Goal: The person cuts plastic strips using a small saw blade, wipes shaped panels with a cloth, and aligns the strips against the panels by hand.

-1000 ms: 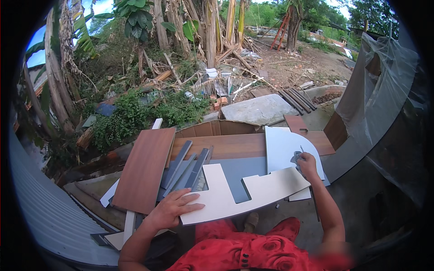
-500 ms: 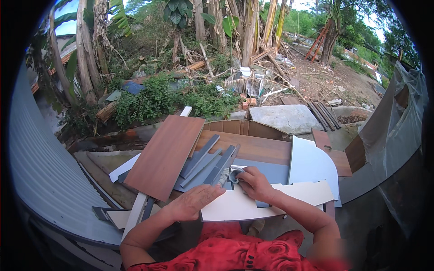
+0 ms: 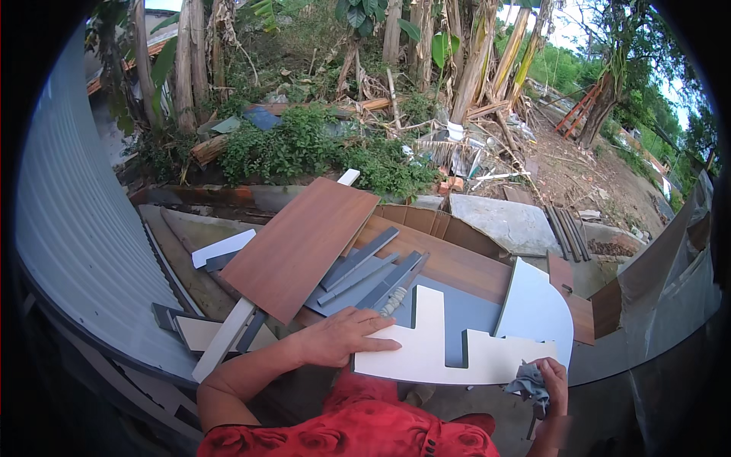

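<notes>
A white notched board (image 3: 426, 358) lies across the front of the work surface, with two deep cut-outs in its far edge. My left hand (image 3: 343, 337) rests on its left end, fingers stretched out and lying flat over the surface. At the board's right end, my right hand (image 3: 556, 377) is closed on a crumpled grey-blue cloth (image 3: 531, 385), which bunches against the near edge. Just beyond my left fingers is a thin dark rod with a pale wrapped handle (image 3: 394, 301). Dark grey strips (image 3: 362, 259) lie side by side behind it.
A brown wood-grain panel (image 3: 304, 247) slants at the left, over a white strip (image 3: 225, 339). At the right sits a white panel with a curved edge (image 3: 537, 305). Corrugated metal sheeting (image 3: 99, 221) borders the left side. A concrete slab (image 3: 499, 223) lies beyond.
My right hand has swept the cloth from the board's left part to its right end. The left hand has settled flat on the board. The view has shifted left.
</notes>
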`<control>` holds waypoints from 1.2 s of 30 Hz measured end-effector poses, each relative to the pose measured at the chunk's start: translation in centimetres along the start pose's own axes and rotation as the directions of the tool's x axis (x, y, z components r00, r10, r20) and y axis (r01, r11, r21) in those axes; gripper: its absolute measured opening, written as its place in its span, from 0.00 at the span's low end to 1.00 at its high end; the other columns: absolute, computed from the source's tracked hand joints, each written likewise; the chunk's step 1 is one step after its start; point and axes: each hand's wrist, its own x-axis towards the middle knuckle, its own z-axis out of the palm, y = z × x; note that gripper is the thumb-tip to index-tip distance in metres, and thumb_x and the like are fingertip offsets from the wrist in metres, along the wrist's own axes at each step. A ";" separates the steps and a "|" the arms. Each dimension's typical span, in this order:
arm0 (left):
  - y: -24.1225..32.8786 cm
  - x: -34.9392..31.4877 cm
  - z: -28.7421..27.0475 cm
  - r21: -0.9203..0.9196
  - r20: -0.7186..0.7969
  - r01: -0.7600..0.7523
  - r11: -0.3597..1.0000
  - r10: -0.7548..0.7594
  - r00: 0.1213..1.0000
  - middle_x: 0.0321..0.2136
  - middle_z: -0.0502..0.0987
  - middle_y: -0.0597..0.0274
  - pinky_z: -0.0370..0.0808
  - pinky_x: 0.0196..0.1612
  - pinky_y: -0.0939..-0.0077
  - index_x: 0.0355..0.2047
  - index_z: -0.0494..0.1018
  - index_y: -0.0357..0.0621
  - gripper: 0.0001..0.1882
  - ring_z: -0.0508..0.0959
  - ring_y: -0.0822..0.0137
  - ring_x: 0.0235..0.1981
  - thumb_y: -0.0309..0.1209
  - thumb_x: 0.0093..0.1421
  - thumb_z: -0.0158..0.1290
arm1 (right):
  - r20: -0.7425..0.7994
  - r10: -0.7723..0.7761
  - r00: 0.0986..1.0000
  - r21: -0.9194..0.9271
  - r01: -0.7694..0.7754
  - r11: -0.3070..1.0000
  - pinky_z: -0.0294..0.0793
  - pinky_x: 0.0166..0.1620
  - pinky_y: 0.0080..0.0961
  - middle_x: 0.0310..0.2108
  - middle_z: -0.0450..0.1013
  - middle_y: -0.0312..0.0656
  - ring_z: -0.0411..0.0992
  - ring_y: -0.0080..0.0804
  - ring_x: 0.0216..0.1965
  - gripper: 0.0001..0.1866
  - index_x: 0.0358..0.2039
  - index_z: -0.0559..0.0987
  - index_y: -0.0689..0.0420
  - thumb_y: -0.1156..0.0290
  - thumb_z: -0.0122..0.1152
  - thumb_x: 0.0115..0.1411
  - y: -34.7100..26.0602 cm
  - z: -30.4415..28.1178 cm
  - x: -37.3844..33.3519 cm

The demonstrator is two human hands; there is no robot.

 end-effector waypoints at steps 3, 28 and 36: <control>0.6 0.0 -0.6 0.008 0.005 0.019 1.000 -0.019 1.000 0.53 0.65 0.54 0.63 0.47 0.64 0.52 0.67 0.61 0.29 0.65 0.56 0.51 0.24 0.47 0.52 | 0.137 0.140 0.981 -0.022 -0.138 0.990 0.73 0.33 0.22 0.27 0.74 0.43 0.73 0.28 0.26 0.29 0.36 0.74 0.67 0.47 0.44 0.60 9.1 -3.8 -4.2; 5.6 3.8 -2.7 0.009 0.108 -0.065 0.998 0.064 0.992 0.37 0.74 0.58 0.70 0.31 0.71 0.46 0.73 0.53 0.30 0.73 0.60 0.29 0.31 0.37 0.60 | 0.051 0.103 0.993 0.911 -0.089 0.403 0.74 0.45 0.36 0.44 0.70 0.50 0.71 0.41 0.44 0.31 0.50 0.65 0.66 0.49 0.45 0.60 7.2 9.8 -3.7; 4.6 2.1 -2.0 -0.097 0.046 -0.049 0.994 0.053 0.998 0.33 0.74 0.57 0.70 0.35 0.68 0.48 0.71 0.50 0.29 0.74 0.58 0.32 0.30 0.40 0.59 | 0.119 0.155 0.981 0.859 -0.180 0.480 0.77 0.40 0.31 0.35 0.73 0.50 0.75 0.39 0.35 0.22 0.43 0.69 0.71 0.66 0.52 0.53 7.2 10.3 -3.8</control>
